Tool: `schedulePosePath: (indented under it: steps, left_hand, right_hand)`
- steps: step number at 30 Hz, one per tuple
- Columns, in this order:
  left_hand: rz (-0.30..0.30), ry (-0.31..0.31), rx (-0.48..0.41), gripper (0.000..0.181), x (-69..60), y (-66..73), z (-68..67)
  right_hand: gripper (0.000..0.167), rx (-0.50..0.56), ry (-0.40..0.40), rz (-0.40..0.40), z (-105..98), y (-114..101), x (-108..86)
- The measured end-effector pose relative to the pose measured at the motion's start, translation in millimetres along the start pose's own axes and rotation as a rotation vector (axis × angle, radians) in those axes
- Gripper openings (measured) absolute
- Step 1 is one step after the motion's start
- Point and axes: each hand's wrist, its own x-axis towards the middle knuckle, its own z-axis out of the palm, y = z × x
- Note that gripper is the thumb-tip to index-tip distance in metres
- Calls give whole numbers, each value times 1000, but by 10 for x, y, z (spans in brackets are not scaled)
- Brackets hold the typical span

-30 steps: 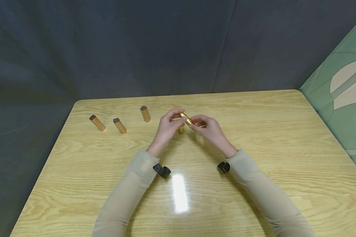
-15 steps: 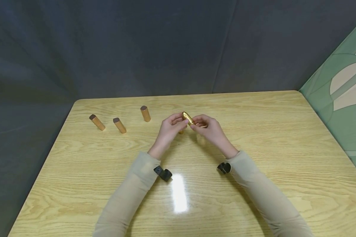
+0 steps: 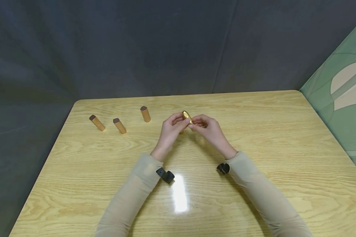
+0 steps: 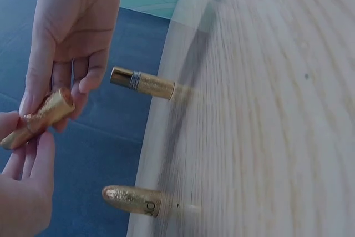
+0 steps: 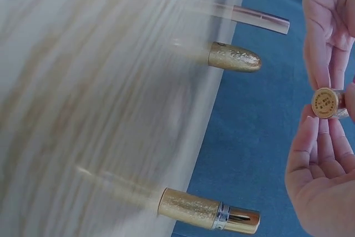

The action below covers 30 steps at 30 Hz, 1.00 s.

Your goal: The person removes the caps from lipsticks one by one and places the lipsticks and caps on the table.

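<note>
My left hand (image 3: 170,129) and right hand (image 3: 207,127) meet above the table, both pinching one shiny gold lipstick tube (image 3: 186,116). Its rounded end tilts up and left, by the left fingers. The right fingers hold near the other end; a round label marks its base (image 5: 324,103) in the right wrist view. Below the hands stands a gold round-topped tube (image 4: 132,200), mostly hidden behind the left hand in the head view. Beside it, an uncapped gold lipstick base (image 4: 143,83) with a silver ring stands upright, hidden by the right hand in the head view.
Three copper-coloured tubes with dark flat tops stand apart at the left: an outer one (image 3: 97,122), a middle one (image 3: 119,125) and a farther one (image 3: 145,114). A dark curtain (image 3: 154,49) hangs behind the wooden table (image 3: 270,131).
The left hand has shifted slightly right and its fingers have moved down along the gold tube, so more of the rounded end shows. The right hand has barely moved.
</note>
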Motion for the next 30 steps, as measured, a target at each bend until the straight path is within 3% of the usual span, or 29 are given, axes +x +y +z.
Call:
schedulePosePath:
  steps: [6,11,17,30]
  left_hand:
    - [58,81,-56,37,6,9,71]
    - [73,122,-98,35,4,9,102]
    - [81,128,-144,33,13,-3,109]
    - [81,143,-124,31,-32,-15,124]
  right_hand:
    - [28,33,-2,6,1,-27,10]
    - [28,28,-3,-6,-5,-50,12]
    - [26,2,-6,-20,-23,-63,27]
    - [27,19,-22,-6,-25,-69,18]
